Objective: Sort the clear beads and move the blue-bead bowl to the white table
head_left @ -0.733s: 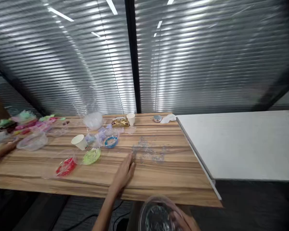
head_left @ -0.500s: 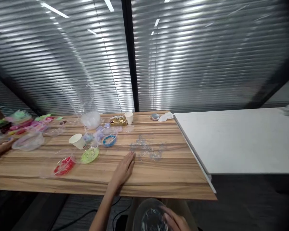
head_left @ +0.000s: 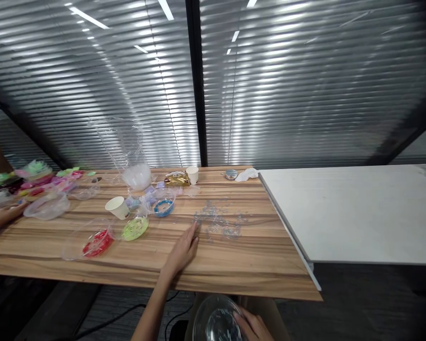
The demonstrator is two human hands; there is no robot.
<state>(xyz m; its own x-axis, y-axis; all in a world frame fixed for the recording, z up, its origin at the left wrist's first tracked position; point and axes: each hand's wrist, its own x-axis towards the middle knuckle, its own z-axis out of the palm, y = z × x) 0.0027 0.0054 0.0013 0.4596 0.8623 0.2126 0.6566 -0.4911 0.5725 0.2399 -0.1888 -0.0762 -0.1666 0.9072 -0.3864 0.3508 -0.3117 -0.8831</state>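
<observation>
My left hand [head_left: 181, 248] lies on the wooden table, fingers stretched out and fairly close together. Its fingertips touch the near-left edge of a scatter of small clear, greyish pieces [head_left: 218, 222], too small to name. Below the table's front edge, over my lap, my right hand [head_left: 253, 326] grips the rim of a round clear plastic bowl [head_left: 202, 319]. Similar clear pieces show inside that bowl. Left of my left hand stand clear bowls with yellow-green pieces [head_left: 135, 228], red pieces [head_left: 97, 243] and blue pieces [head_left: 164, 207].
Paper cups [head_left: 117, 207], a gold packet [head_left: 176, 179], a bag of white material [head_left: 137, 177], a round tin [head_left: 230, 174] and a tissue [head_left: 246, 174] sit farther back. Another person's hand [head_left: 9, 213] is at far left. A white table [head_left: 358, 213] adjoins on the right.
The view has shifted slightly. The bowl in my right hand has moved a little left. My left hand stays at the edge of the clear pieces, its index finger now more extended.
</observation>
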